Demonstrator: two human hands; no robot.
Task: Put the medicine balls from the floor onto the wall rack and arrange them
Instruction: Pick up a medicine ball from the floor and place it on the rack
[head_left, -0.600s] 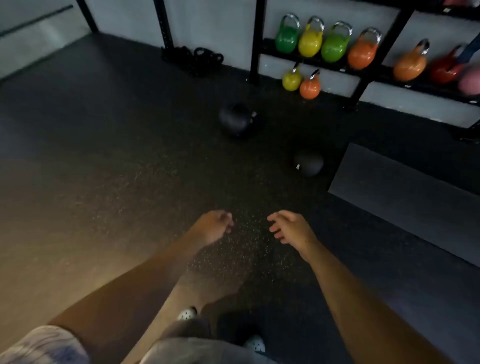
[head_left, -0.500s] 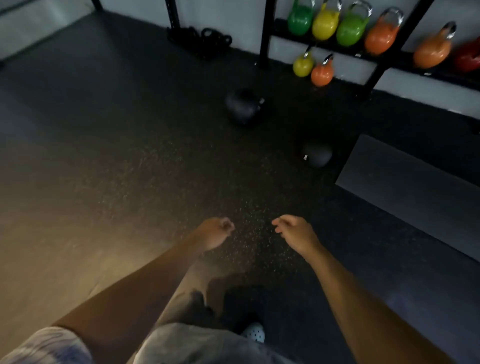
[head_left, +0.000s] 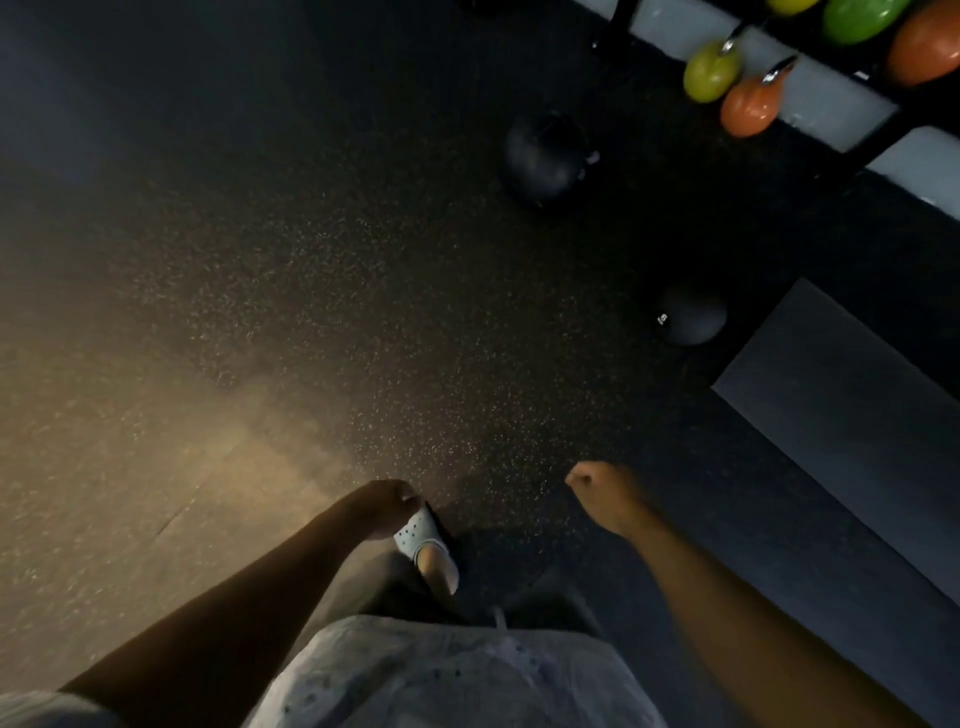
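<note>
Medicine balls wait on the dark rubber floor, neither lifted yet: the larger ball lies far ahead near the rack, the smaller ball nearer, just beside a grey mat. By my reckoning the whole job remains. Only kettlebells show on the rack, with a yellow-green kettlebell and an orange kettlebell below it. Nothing blocks the path. Both the left hand and right hand hang loosely curled, holding nothing.
</note>
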